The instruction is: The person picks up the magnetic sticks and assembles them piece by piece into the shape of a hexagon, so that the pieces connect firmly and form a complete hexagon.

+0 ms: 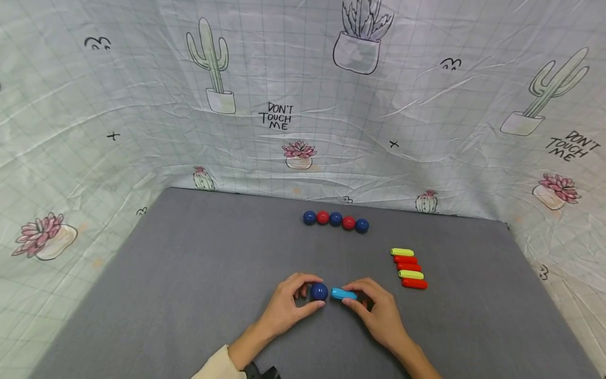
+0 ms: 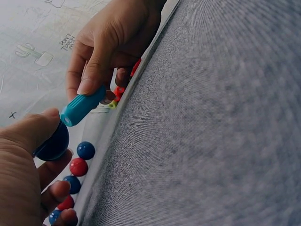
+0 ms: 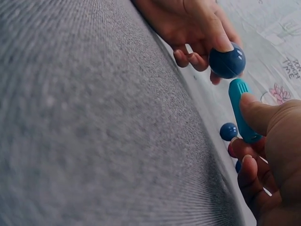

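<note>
Dark blue ball [image 1: 319,291], lower centre of the head view, pinched between the thumb and fingers of the left hand [image 1: 286,304]. Just right of it, and narrowly apart, a light blue rod [image 1: 343,294] is gripped between the thumb and fingers of the right hand [image 1: 382,311], one end facing the ball. Both pieces look like hard, light plastic. The ball, smooth and glossy, would probably slip or roll and is best held across its widest part; the ribbed rod should give surer purchase along its sides. Neither seems fragile. Right of centre, yellow-green and red rods [image 1: 409,267] lie stacked side by side in a column. Farther back, above the hands, five balls [image 1: 335,219], alternately blue and red, form a row. Beneath all lies a matt grey tabletop [image 1: 213,263]; beyond its rear edge, creased pale cloth [image 1: 156,79] printed with potted cacti fills the upper frame.
</note>
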`<state>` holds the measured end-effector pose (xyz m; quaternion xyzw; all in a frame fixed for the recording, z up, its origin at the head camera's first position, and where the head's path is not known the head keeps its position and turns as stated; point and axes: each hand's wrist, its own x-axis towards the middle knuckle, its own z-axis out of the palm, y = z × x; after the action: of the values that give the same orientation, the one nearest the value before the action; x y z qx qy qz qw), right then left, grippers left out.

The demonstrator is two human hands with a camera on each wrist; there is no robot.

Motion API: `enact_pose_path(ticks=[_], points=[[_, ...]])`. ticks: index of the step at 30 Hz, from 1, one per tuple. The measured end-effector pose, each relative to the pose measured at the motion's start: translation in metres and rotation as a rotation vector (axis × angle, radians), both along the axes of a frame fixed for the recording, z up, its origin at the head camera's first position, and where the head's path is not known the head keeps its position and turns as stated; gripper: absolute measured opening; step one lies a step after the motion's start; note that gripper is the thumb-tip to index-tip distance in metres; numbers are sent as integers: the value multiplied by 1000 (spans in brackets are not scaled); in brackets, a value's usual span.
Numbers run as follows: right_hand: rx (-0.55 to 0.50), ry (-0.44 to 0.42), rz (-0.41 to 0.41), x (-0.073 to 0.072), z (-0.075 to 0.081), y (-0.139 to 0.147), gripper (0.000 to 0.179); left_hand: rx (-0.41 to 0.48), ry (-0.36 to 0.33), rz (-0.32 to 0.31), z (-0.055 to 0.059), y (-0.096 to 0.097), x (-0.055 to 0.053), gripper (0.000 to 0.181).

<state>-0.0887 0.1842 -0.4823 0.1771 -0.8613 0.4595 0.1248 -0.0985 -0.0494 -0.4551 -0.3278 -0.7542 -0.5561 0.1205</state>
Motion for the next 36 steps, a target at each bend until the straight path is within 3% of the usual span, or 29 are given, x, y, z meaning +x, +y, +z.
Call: enact_pose_path(ticks=[10,14,19,24,28,33,36], points=[[-17,25,24,2,1,-3,27,-30,-25,-10,3,0,0,38],[-18,37,16,4,5,-7,29,-43,-30,-6,-12,0,-4,38],[-32,62,16,11,27,-17,28,-64,-36,-1,-34,0,-11,40],[-40,85,24,14,43,-23,26,-105,2,4,-39,0,-13,41],[-52,107,36,9,37,-23,28,-135,14,17,-38,0,-14,43],[-42,65,35,-1,17,-22,28,-141,20,42,-38,0,-13,41],[-47,48,42,-6,11,-23,25,-136,-18,45,-37,-1,-13,39]])
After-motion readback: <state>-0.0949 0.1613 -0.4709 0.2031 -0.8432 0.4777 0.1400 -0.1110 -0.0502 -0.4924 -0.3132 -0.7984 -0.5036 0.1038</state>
